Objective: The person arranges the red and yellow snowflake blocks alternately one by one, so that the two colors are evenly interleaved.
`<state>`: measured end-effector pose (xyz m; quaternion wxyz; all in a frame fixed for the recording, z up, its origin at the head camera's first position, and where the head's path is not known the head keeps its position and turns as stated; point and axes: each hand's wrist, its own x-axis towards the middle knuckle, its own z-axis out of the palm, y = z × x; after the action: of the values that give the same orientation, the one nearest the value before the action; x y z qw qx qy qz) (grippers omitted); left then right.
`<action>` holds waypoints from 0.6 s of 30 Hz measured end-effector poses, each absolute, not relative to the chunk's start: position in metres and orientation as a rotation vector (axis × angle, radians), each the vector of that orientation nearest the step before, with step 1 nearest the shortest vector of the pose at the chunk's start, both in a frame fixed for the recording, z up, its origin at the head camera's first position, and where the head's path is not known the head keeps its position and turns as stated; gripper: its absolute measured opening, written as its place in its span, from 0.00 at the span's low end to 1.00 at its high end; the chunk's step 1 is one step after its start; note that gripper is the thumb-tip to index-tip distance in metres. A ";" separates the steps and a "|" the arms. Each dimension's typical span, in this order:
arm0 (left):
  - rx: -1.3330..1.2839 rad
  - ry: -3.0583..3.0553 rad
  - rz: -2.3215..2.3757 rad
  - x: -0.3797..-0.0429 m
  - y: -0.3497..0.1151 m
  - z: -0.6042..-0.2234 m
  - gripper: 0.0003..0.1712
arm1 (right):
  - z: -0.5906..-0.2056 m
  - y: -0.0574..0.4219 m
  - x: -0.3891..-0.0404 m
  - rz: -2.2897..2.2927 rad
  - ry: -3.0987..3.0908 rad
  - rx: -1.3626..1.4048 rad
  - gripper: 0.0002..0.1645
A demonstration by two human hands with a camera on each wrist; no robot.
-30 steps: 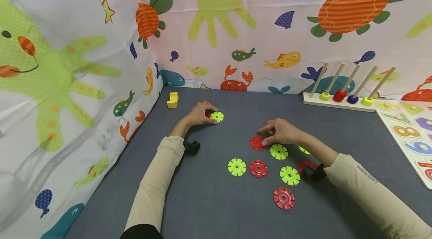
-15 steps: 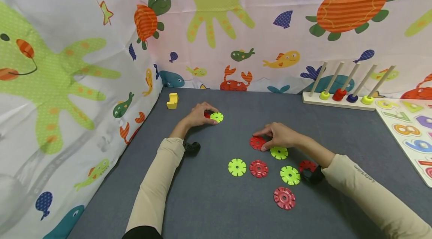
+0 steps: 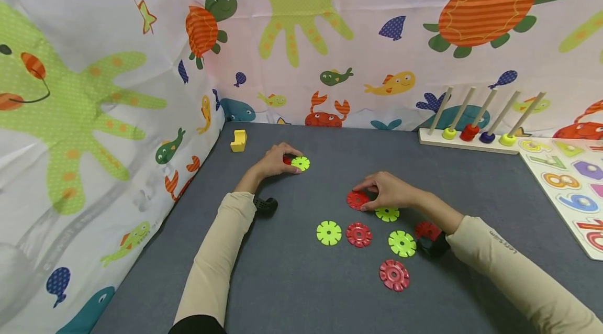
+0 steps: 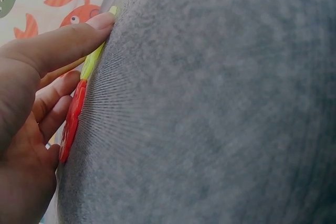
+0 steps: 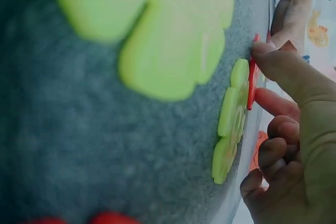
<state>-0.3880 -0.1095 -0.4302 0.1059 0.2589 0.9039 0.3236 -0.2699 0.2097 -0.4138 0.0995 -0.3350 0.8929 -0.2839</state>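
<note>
Far left of centre in the head view, my left hand point(image 3: 272, 162) pinches a yellow-green notched plastic disc point(image 3: 300, 164) between thumb and fingers. A red notched disc point(image 4: 73, 121) lies beside it, partly covered by that hand. Right of centre, the thumb and index finger of my right hand point(image 3: 390, 190) hold another red notched disc point(image 3: 356, 200) by its edges, at table level; its other fingers curl in the right wrist view. Under and beside that hand lies a green disc point(image 3: 388, 214), partly covered.
Nearer lie loose discs: green point(image 3: 328, 233), red point(image 3: 359, 234), green point(image 3: 402, 243), red point(image 3: 394, 275), and a red one point(image 3: 427, 230) partly behind the right wrist strap. A yellow block point(image 3: 238, 141), a peg stand point(image 3: 466, 142) and a number board point(image 3: 565, 182) stand farther out.
My right hand has shifted slightly left, and its thumb and index finger have come round the red disc's edges. The left hand stays in place with its green disc.
</note>
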 end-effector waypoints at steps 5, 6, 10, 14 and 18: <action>0.759 2.658 0.989 -0.387 -0.109 -0.430 0.26 | -0.407 0.208 -0.270 -0.834 2.664 -0.946 0.26; 0.758 2.656 0.993 -0.387 -0.109 -0.430 0.26 | -0.404 0.208 -0.271 -0.844 2.668 -0.935 0.26; 0.745 2.655 1.000 -0.387 -0.110 -0.430 0.25 | -0.393 0.206 -0.284 -0.902 2.711 -0.902 0.26; 0.733 2.659 0.979 -0.388 -0.109 -0.430 0.25 | -0.386 0.200 -0.303 -0.912 2.805 -0.866 0.26; 0.738 2.666 0.961 -0.387 -0.110 -0.429 0.26 | -0.386 0.188 -0.323 -0.892 2.862 -0.790 0.27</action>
<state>-0.3871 -0.1096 -0.4289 0.1065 0.2505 0.9052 0.3264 -0.3231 0.1875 -0.3861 0.0207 -0.2548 0.9230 -0.2876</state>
